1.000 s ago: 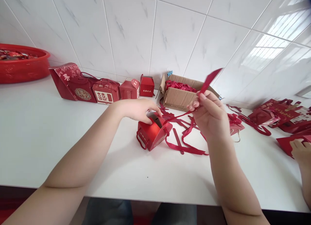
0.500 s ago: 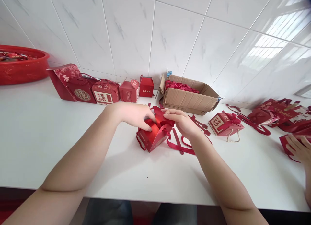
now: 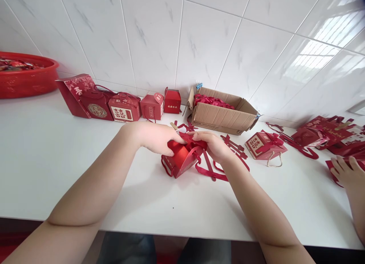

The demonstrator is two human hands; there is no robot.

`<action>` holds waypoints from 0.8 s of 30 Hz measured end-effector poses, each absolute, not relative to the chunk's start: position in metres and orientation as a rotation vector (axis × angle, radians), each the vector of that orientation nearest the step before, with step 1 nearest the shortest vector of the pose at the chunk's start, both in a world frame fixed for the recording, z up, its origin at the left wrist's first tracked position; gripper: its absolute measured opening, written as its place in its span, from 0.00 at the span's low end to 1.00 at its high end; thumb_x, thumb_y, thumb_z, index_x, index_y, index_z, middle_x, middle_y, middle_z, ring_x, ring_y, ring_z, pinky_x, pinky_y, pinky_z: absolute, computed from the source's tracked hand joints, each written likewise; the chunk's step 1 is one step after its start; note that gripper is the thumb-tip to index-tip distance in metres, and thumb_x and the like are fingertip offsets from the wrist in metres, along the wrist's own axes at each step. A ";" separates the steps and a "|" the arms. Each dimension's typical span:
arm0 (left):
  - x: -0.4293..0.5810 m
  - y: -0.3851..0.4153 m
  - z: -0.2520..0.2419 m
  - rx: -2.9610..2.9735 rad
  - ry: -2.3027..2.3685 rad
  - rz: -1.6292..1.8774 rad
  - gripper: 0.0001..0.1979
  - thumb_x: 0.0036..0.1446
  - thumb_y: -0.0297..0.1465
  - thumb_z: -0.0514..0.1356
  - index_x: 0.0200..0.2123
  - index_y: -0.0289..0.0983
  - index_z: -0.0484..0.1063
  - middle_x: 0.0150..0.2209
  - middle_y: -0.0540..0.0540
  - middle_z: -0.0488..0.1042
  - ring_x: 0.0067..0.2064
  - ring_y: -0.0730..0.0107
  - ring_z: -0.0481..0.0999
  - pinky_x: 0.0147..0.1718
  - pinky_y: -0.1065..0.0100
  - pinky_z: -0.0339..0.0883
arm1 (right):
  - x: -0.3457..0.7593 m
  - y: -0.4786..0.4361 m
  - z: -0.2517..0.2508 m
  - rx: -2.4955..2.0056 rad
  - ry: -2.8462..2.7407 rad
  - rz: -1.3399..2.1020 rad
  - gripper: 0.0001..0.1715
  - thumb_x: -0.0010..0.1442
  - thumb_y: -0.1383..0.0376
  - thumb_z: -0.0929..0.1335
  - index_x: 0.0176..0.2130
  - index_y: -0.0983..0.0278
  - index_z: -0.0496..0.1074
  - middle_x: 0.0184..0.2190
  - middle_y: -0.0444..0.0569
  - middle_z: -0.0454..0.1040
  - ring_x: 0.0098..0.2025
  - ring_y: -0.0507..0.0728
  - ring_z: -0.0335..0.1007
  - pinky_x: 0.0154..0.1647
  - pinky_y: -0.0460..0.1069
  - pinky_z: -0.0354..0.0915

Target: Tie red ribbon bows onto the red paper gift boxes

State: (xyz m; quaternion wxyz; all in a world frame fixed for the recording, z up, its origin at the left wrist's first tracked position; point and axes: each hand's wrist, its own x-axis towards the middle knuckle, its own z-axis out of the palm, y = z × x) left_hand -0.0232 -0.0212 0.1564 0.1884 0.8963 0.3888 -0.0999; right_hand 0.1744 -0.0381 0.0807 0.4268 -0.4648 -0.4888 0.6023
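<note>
A small red gift box (image 3: 185, 163) stands on the white table in front of me, its top flaps up and bright red inner faces showing. My left hand (image 3: 156, 138) grips its left and back side, with thumb and fingers around a flap. On the far right side, my right hand (image 3: 209, 142) has its fingers closed on the box's dark red upper edge; the fingertips are partly hidden. A red cord handle hangs at the box's left. Red ribbon (image 3: 218, 176) trails from its right side onto the table. Behind my left fingertips a small white and gold piece (image 3: 180, 130) shows.
A cardboard box (image 3: 225, 117) of red ribbon stands by the tiled wall. Several finished red boxes (image 3: 121, 108) line up left of it, beside a red basin (image 3: 28, 79). A bowed box (image 3: 265, 145) sits right. Another person's hand (image 3: 348, 170) rests on red packaging far right.
My left fingers have shifted slightly on the box, and the flaps have moved between my hands. The white and gold piece shows more. The other person's hand has moved a little left.
</note>
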 end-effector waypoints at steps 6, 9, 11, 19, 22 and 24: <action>-0.021 -0.022 0.159 2.502 1.089 -0.443 0.24 0.48 0.38 0.58 0.51 0.50 0.72 0.42 0.46 0.77 0.38 0.57 0.73 0.30 0.65 0.62 | 0.173 -0.039 0.081 -1.120 -1.237 1.561 0.07 0.46 0.63 0.72 0.24 0.64 0.72 0.26 0.43 0.71 0.30 0.52 0.66 0.32 0.47 0.60; -0.019 -0.025 0.160 2.486 1.100 -0.433 0.24 0.48 0.37 0.58 0.51 0.49 0.72 0.40 0.45 0.77 0.37 0.57 0.74 0.30 0.65 0.63 | 0.172 -0.040 0.079 -1.109 -1.257 1.575 0.09 0.46 0.61 0.72 0.25 0.64 0.71 0.27 0.43 0.71 0.30 0.51 0.65 0.31 0.47 0.60; -0.019 -0.026 0.161 2.484 1.087 -0.432 0.22 0.48 0.36 0.58 0.49 0.49 0.73 0.40 0.46 0.77 0.37 0.57 0.74 0.32 0.64 0.64 | 0.172 -0.040 0.078 -1.106 -1.286 1.583 0.11 0.47 0.59 0.72 0.27 0.64 0.71 0.26 0.43 0.71 0.28 0.50 0.64 0.30 0.47 0.59; -0.046 -0.017 0.171 2.437 1.027 -0.263 0.26 0.51 0.42 0.60 0.56 0.52 0.69 0.58 0.48 0.69 0.52 0.58 0.72 0.46 0.68 0.64 | 0.170 -0.042 0.075 -1.120 -1.379 1.529 0.15 0.51 0.54 0.72 0.28 0.63 0.69 0.25 0.41 0.68 0.26 0.49 0.61 0.28 0.46 0.56; -0.058 -0.010 0.174 2.355 1.019 -0.193 0.27 0.55 0.43 0.57 0.59 0.51 0.64 0.61 0.48 0.66 0.55 0.61 0.71 0.48 0.68 0.63 | 0.170 -0.042 0.074 -1.096 -1.388 1.526 0.14 0.52 0.55 0.71 0.30 0.63 0.70 0.26 0.41 0.68 0.26 0.49 0.61 0.29 0.46 0.56; -0.060 -0.006 0.173 2.297 1.076 -0.175 0.29 0.55 0.44 0.56 0.61 0.49 0.59 0.62 0.45 0.64 0.54 0.61 0.72 0.47 0.68 0.64 | 0.169 -0.043 0.074 -1.087 -1.387 1.528 0.14 0.53 0.55 0.71 0.31 0.63 0.70 0.27 0.41 0.69 0.27 0.49 0.62 0.29 0.46 0.56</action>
